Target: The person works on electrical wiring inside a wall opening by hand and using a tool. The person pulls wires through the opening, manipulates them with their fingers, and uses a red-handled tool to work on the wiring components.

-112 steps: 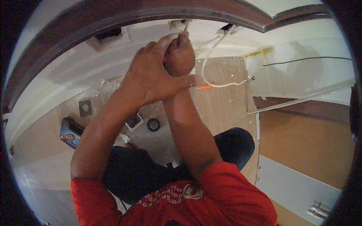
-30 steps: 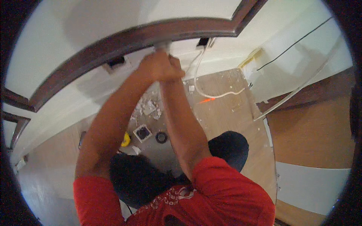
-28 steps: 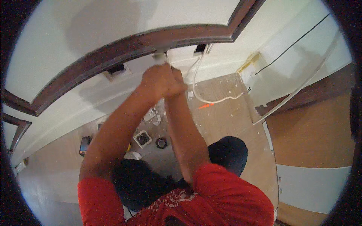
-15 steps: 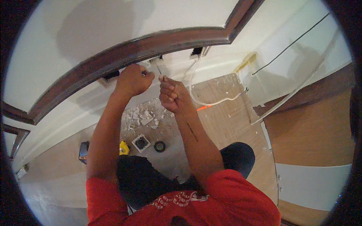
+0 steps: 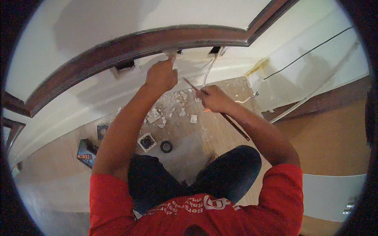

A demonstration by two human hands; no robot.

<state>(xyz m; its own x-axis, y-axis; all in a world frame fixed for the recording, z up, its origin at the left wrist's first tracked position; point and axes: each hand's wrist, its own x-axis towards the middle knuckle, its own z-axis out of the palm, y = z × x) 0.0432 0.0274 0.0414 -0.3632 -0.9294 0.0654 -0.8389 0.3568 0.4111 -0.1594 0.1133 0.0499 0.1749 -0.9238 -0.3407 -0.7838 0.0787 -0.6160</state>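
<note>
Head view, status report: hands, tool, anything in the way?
Right hand gripping thin tool. Left hand near wall opening. Pale debris on floor below.

- Slim tool [image 5: 236, 126]: dull, metallic-looking.
- Curved trim [image 5: 157, 39]: dark, glossy wood.
- Wall [image 5: 189, 13]: smooth, matt paint.
- Floor [image 5: 55, 165]: smooth, wood-grained.
- Rubble [image 5: 153, 116] near the floor's wall-side edge: rough, chalky.
- Shirt [image 5: 264, 192]: matt cloth.
</note>
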